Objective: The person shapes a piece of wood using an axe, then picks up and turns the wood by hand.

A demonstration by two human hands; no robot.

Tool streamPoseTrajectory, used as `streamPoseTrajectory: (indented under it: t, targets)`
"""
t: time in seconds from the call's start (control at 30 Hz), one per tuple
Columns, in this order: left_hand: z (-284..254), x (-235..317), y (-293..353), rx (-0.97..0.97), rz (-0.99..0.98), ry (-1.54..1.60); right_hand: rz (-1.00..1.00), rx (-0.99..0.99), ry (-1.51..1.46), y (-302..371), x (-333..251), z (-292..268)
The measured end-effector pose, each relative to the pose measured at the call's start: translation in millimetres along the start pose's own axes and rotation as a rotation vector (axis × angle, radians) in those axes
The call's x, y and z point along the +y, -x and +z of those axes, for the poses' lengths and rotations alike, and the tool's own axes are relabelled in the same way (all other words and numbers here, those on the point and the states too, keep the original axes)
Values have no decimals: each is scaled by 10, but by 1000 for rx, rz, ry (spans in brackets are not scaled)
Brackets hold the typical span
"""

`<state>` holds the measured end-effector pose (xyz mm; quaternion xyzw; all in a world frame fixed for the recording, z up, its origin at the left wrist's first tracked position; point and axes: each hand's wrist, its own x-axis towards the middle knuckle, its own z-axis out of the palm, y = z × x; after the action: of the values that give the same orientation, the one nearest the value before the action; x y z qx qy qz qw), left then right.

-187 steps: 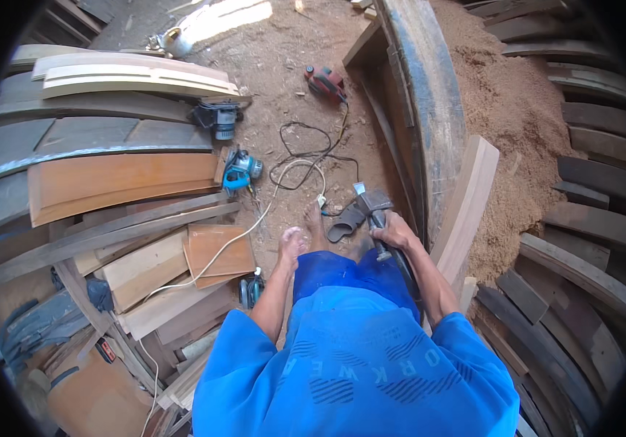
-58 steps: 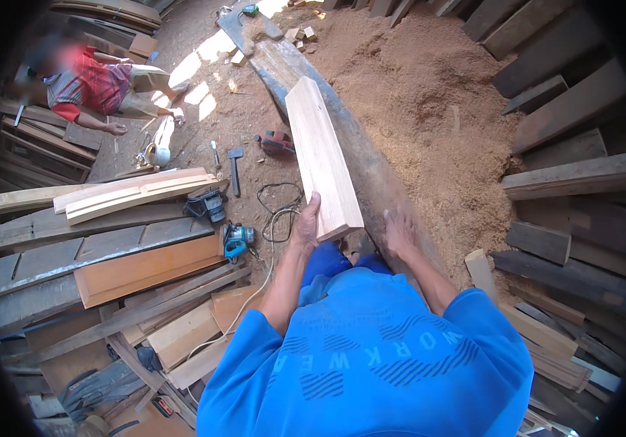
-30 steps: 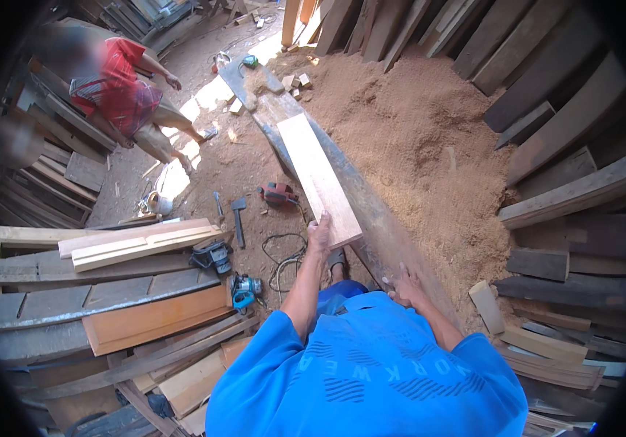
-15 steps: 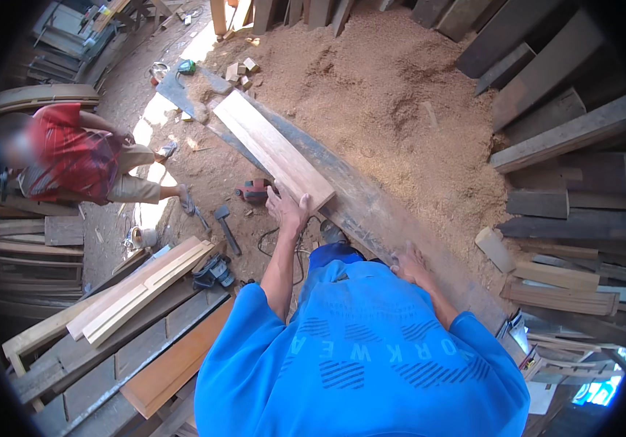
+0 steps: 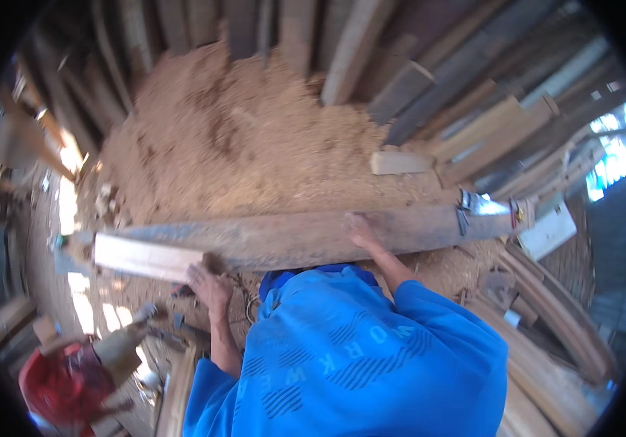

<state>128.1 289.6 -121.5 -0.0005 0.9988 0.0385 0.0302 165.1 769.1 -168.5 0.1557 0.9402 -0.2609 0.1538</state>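
Observation:
A short, thick, pale wooden board point(image 5: 149, 257) lies along the left part of a long, worn wooden bench plank point(image 5: 284, 240). My left hand point(image 5: 211, 289) grips the board's right end, its fingers over the near corner. Farther right, my right hand point(image 5: 360, 230) rests on the bench plank with nothing in it, fingers stretched out and a little blurred. My blue shirt hides the near side of the bench at the middle.
A heap of sawdust point(image 5: 255, 146) spreads beyond the bench, with timber planks point(image 5: 357, 51) leaning behind it. Metal tools point(image 5: 466, 211) lie on the bench's right end. At lower left is a person in a red shirt point(image 5: 65, 382). Long beams point(image 5: 546, 379) lie at lower right.
The view has swung to the right, so the bench now runs nearly level across it. My left hand stays at the board's end and my right hand stays on the bench plank.

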Motion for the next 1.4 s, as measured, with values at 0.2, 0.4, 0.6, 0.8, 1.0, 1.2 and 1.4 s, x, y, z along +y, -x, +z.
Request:
streamPoseTrajectory:
  t: [0.2, 0.4, 0.6, 0.8, 1.0, 1.2, 1.4]
  targets:
    - [96, 335, -385, -239, -300, -170, 202, 300, -62, 399, 912, -524]
    - [58, 512, -557, -298, -411, -295, 721, 478, -232, 1013, 1649, -1169]
    - [-44, 799, -764, -449, -305, -303, 846, 155, -140, 1335, 2269, -1257]
    - [-330, 536, -414, -405, -155, -274, 828, -139, -137, 886, 1472, -1043]
    - [142, 985, -727, -256, -150, -47, 193, -228, 177, 506, 2287, -310]
    - [71, 775, -121, 10, -366, 137, -103, -411, 153, -224, 387, -847]
    - [11, 814, -74, -13, -304, 199, -265, -459, -130, -644, -369, -625]
